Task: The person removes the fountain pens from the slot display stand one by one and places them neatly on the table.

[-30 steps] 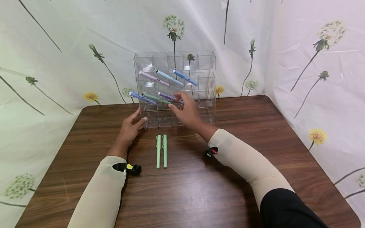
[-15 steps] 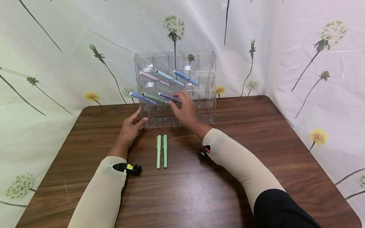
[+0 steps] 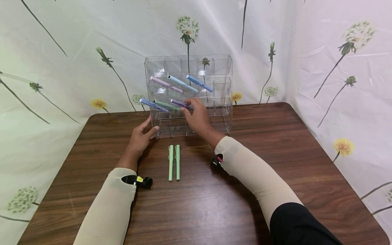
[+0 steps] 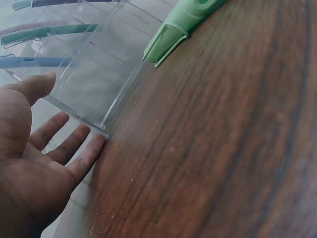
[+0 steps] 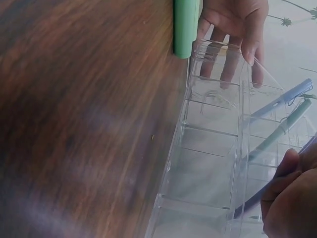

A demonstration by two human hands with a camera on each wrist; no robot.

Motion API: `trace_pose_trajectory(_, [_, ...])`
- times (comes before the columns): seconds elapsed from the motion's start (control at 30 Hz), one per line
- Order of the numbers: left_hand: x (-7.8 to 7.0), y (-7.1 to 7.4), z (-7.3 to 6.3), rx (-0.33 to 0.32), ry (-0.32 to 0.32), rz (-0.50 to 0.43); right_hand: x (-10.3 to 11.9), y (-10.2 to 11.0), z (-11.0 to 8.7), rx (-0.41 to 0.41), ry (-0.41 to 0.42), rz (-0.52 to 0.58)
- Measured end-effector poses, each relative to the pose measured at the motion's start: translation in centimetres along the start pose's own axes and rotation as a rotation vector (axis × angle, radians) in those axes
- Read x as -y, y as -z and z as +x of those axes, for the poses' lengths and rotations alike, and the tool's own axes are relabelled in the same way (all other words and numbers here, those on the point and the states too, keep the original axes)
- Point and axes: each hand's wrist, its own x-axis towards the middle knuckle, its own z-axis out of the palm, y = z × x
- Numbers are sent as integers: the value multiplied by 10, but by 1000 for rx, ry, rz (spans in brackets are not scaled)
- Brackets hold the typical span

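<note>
Right hand [image 3: 198, 118] grips the purple pen [image 3: 177, 102], 1 end jutting left.

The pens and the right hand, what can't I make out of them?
Head: the lower end of the slim purple pen, hidden by the right hand.
Right wrist: the rest of that hand, cut off by the right edge.
Left wrist: one end of a slim light-green pen, cut off by the top edge.

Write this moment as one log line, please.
Left hand: touching clear rack | right hand: on purple pen | two green pens: on table
</note>
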Motion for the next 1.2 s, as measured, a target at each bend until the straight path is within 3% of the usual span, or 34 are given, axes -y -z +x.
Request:
trace_pose_trajectory(0.47, [0,0,0,-2,8,-3,4,3,8,69,0,-43])
trace_pose_trajectory(0.73, [0,0,-1,-5,8,-4,7,8,12,61,9,-40])
trace_pose_trajectory(1.03, [2,0,1,-9,3,-5,21,24,15,15,83,12])
trace_pose_trajectory(1.2, [2,1,1,-5,-2,-3,30,35,14,31,134,49])
